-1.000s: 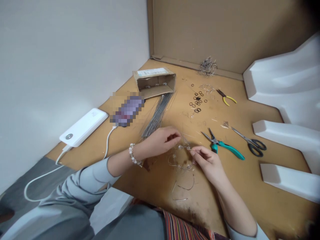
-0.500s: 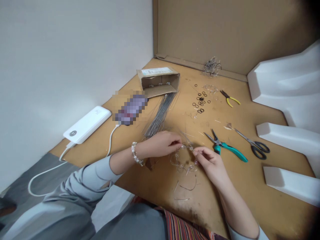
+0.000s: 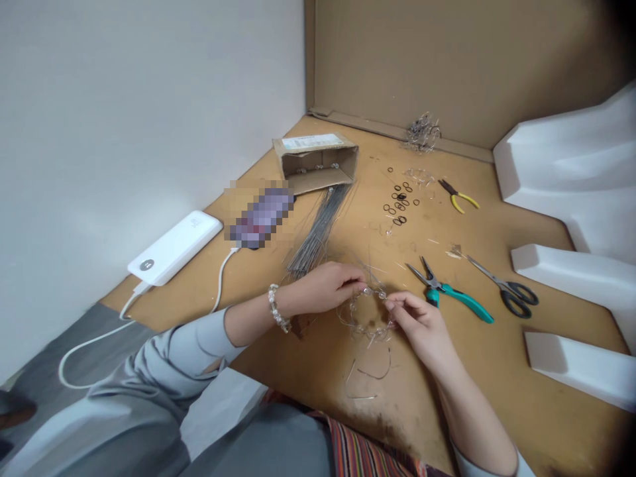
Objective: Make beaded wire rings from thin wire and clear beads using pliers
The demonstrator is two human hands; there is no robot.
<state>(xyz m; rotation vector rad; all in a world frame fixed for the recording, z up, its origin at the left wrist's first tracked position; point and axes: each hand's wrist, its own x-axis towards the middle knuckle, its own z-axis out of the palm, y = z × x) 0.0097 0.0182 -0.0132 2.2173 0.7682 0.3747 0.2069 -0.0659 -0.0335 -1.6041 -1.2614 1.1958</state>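
A loop of clear beads on thin wire (image 3: 358, 329) hangs between my hands, low over the wooden table. My left hand (image 3: 330, 288) pinches its upper left part beside a bead. On the upper right, the fingertips of my right hand (image 3: 417, 322) close on the same strand. Behind the loop lies a bundle of straight metal wires (image 3: 318, 232). Bent wire pieces (image 3: 375, 374) rest on the table just in front of it. A beaded bracelet (image 3: 278, 309) circles my left wrist. The exact grip on the wire is too small to make out.
To the right lie teal-handled pliers (image 3: 460, 299), scissors (image 3: 509, 291) and yellow-handled pliers (image 3: 458, 197). Black rings (image 3: 400, 205) are scattered farther back. A small cardboard box (image 3: 318, 162) holds clear beads. White power bank (image 3: 173, 248), phone (image 3: 263, 218) and white foam (image 3: 566, 165) flank the table.
My left wrist has turned slightly and shifted a little right, the bracelet with it. Both hands keep their hold on the beaded loop.
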